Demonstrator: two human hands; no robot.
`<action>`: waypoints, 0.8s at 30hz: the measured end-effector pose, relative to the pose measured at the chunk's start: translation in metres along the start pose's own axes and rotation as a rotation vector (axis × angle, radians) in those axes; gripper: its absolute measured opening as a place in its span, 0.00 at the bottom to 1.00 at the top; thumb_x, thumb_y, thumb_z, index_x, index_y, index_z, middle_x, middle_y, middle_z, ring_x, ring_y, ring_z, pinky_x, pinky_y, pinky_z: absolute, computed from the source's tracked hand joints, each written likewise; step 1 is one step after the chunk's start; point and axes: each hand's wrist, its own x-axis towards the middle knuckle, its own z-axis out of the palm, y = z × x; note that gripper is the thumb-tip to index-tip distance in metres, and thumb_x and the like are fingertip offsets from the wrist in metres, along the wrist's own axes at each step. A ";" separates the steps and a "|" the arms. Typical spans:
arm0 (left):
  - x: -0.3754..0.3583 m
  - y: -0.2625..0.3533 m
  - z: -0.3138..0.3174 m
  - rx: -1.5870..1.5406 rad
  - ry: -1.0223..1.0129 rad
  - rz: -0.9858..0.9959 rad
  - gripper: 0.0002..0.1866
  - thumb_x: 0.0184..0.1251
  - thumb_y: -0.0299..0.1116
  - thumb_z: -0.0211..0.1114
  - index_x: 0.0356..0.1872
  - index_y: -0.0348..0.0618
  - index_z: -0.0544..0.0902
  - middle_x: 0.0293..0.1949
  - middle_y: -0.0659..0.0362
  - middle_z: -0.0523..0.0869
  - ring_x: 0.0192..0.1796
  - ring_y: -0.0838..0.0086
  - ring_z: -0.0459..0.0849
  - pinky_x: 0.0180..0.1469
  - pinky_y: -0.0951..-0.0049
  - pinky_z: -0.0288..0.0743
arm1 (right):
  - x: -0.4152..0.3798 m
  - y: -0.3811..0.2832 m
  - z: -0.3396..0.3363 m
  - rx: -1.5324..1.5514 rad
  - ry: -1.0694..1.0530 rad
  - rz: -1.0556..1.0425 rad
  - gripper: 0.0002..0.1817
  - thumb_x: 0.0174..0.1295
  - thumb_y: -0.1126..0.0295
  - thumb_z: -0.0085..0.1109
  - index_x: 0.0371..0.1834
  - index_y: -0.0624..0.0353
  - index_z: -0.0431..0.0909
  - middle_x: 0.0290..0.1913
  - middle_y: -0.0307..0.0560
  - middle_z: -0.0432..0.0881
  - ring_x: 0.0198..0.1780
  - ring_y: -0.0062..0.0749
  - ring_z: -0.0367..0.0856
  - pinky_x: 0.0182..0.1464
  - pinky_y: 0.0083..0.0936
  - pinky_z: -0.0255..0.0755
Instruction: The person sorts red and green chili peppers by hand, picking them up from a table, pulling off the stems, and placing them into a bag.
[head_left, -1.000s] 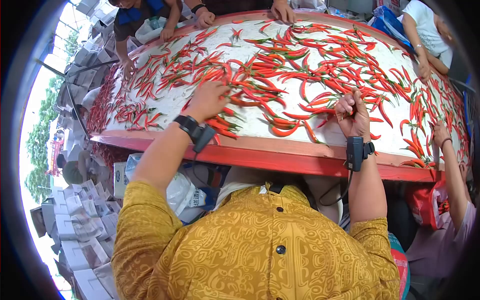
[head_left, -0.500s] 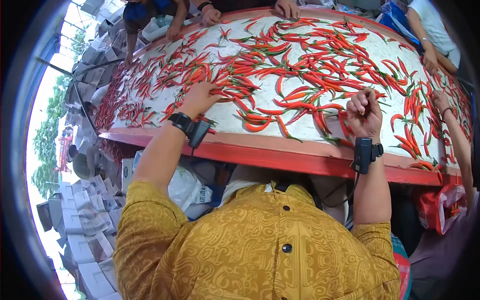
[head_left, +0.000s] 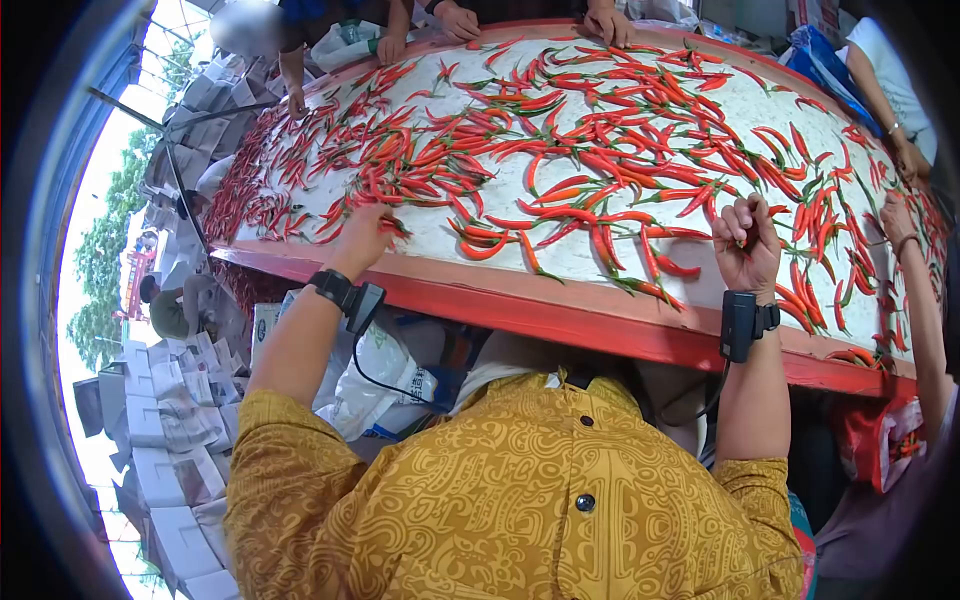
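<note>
Red chili peppers with green stems (head_left: 600,165) lie spread over a white-topped table (head_left: 420,262). My left hand (head_left: 366,240) is low over the near left side, its fingers closed together at a red chili pepper whose green end shows beside the fingertips. My right hand (head_left: 748,245) is raised at the near right, palm toward me and fingers curled in. A small green tip, like a chili stem, shows between those fingers; the rest is hidden inside the hand. Several loose peppers (head_left: 655,262) lie just left of my right hand.
A raised red rim (head_left: 520,306) runs along the table's near edge. Other people's hands rest at the far edge (head_left: 608,25) and reach in at the right (head_left: 898,215). White plastic bags (head_left: 375,375) are below the table, and a red bag (head_left: 880,440) hangs at the right.
My left hand has drawn back from the pepper pile toward the near edge and left. My right hand stays curled at nearly the same place. The view has shifted slightly.
</note>
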 end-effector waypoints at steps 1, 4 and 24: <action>0.000 0.002 0.001 0.084 0.206 0.032 0.20 0.45 0.25 0.66 0.44 0.40 0.79 0.42 0.50 0.80 0.42 0.58 0.80 0.46 0.63 0.74 | -0.002 -0.005 -0.002 -0.002 -0.003 0.001 0.10 0.67 0.63 0.48 0.37 0.59 0.72 0.24 0.35 0.67 0.24 0.20 0.63 0.30 0.19 0.60; 0.009 0.019 0.000 -0.062 0.430 0.091 0.18 0.48 0.22 0.63 0.44 0.41 0.79 0.41 0.51 0.79 0.46 0.60 0.78 0.49 0.65 0.72 | -0.004 -0.021 -0.011 -0.026 0.038 -0.008 0.10 0.66 0.63 0.49 0.37 0.58 0.71 0.24 0.36 0.66 0.24 0.20 0.63 0.30 0.19 0.60; 0.093 0.255 0.024 -0.035 0.365 0.431 0.19 0.53 0.38 0.63 0.47 0.44 0.79 0.54 0.50 0.76 0.57 0.55 0.73 0.58 0.59 0.67 | -0.024 -0.126 -0.048 0.107 -0.016 -0.018 0.14 0.68 0.60 0.46 0.40 0.57 0.77 0.23 0.37 0.71 0.23 0.23 0.68 0.31 0.21 0.63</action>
